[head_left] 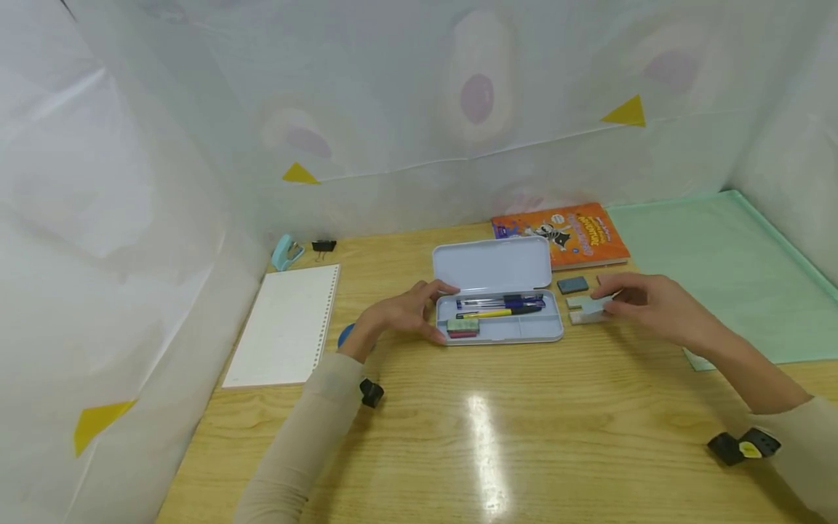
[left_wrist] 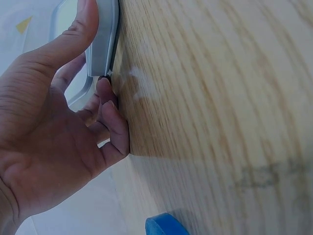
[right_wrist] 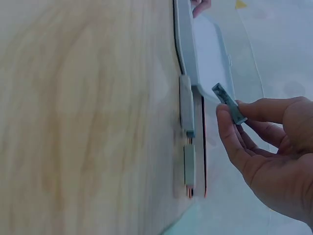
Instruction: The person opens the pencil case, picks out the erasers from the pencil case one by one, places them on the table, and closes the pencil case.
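An opened pale blue pencil case (head_left: 500, 338) lies at mid-table, with pens (head_left: 500, 302), a yellow-and-black pen (head_left: 487, 314) and a green eraser (head_left: 463, 326) inside. My left hand (head_left: 409, 309) holds its left end, thumb at the front corner and index finger towards the hinge; the left wrist view shows the thumb (left_wrist: 80, 36) against the case (left_wrist: 102, 44). To the right of the case, my right hand (head_left: 644, 306) pinches a small greenish eraser-like block (right_wrist: 229, 104) between thumb and fingers, above the table. Similar blocks (right_wrist: 187, 105) rest below it.
Behind the case lies an orange book (head_left: 589, 236), with a dark blue-grey eraser (head_left: 572, 285) in front. A spiral notebook (head_left: 284, 327), light blue stapler (head_left: 286, 252), black binder clip (head_left: 324, 246) and blue round object (head_left: 345, 335) are on the left. A green mat (head_left: 733, 276) covers the right.
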`<state>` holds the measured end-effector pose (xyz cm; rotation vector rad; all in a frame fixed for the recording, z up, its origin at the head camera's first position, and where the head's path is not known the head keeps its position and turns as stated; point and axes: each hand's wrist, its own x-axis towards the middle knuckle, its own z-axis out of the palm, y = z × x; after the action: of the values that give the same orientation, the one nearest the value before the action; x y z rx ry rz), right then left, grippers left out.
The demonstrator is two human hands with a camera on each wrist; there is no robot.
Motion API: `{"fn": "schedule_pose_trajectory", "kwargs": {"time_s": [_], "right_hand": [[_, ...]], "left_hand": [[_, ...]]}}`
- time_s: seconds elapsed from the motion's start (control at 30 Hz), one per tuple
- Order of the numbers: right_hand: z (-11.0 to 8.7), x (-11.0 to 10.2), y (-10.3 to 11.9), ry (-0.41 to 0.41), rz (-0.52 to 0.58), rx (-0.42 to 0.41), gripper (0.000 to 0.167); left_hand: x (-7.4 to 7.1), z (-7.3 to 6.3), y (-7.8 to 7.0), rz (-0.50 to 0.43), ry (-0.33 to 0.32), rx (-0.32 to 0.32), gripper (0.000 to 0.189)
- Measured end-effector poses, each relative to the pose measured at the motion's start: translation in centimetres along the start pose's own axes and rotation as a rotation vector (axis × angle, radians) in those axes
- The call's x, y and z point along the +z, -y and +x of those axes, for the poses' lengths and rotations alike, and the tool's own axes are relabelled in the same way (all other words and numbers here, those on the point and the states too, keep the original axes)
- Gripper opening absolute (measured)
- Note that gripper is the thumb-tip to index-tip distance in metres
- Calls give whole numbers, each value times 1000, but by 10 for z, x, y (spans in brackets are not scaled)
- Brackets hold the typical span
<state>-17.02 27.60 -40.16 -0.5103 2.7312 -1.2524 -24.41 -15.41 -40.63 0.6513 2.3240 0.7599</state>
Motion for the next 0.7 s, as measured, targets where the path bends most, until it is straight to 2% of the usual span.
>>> {"fn": "schedule_pose_trajectory", "kwargs": {"time_s": [0.27, 0.4, 0.53, 0.7], "right_hand": [[-15, -19, -23, -10, -75, 67, 17], [-17, -23, -29, 15, -61, 107, 19], [-17, -23, -33, 35, -18, 112, 19], [-17, -27, -36, 36, -38, 125, 21]], "left_hand": [[-1, -1, -1, 0, -2, -10, 91], [-1, -1, -2, 3, -3, -16, 91], [-1, -1, -2, 9, 2, -14, 91], [-1, -1, -3, 9, 1, -13, 91]]}}
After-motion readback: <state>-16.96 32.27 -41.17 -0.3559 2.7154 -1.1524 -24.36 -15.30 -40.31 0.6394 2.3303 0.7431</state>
